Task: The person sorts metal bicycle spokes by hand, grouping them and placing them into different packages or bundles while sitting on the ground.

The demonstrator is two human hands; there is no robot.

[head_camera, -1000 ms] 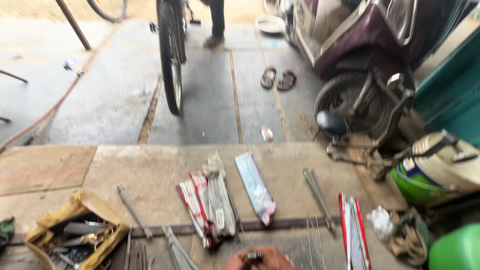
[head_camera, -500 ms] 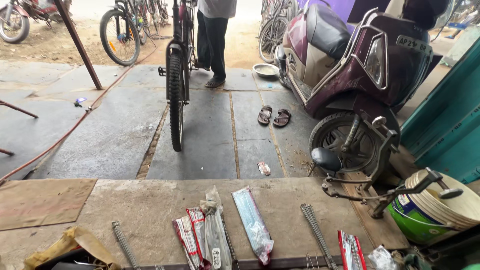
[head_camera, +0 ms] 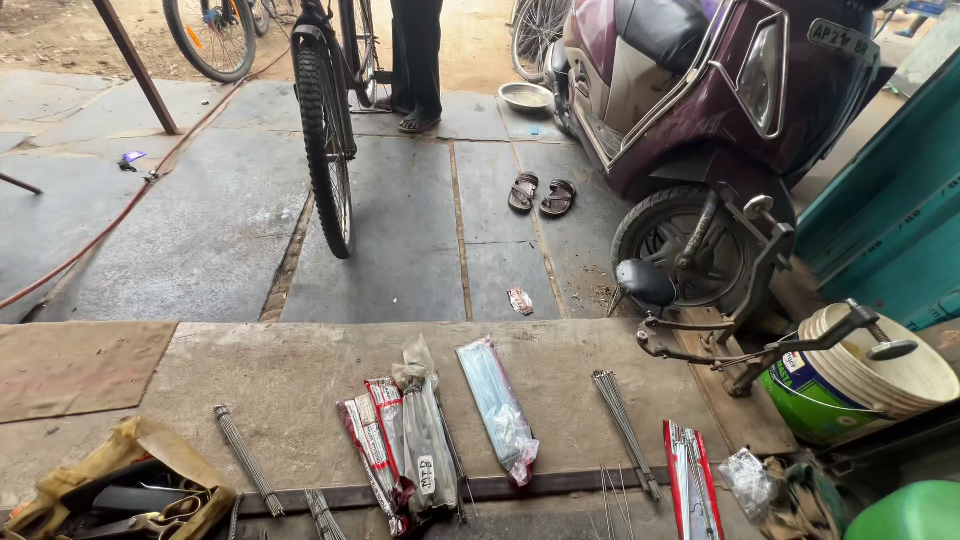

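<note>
Neither hand shows, so finger state cannot be told; spoke packets [head_camera: 405, 440] lie on the step [head_camera: 300, 375] below the bicycle wheel [head_camera: 325, 140].

On the floor's raised near slab [head_camera: 300, 390], bundles lie in a row along the near edge. At the left near corner sits an open tool bag [head_camera: 120, 490]. Just right of it lies a loose spoke bundle [head_camera: 248, 460], then a cluster of packets [head_camera: 400, 450] side by side near the middle, with another packet [head_camera: 497, 408] just to their right. Farther right lies a second spoke bundle [head_camera: 625, 432], then a flat packet [head_camera: 690, 480] at the near edge. A bucket [head_camera: 860, 385] stands at the right edge, behind a truing stand [head_camera: 740, 340]. Beyond the slab, a bicycle wheel [head_camera: 325, 140] stands left of centre, a pair of sandals [head_camera: 540, 195] lies in the middle, and a scooter [head_camera: 700, 120] stands on the right. A person's legs [head_camera: 415, 60] stand behind the bicycle, with a bowl [head_camera: 525, 96] on the floor to their right.
</note>
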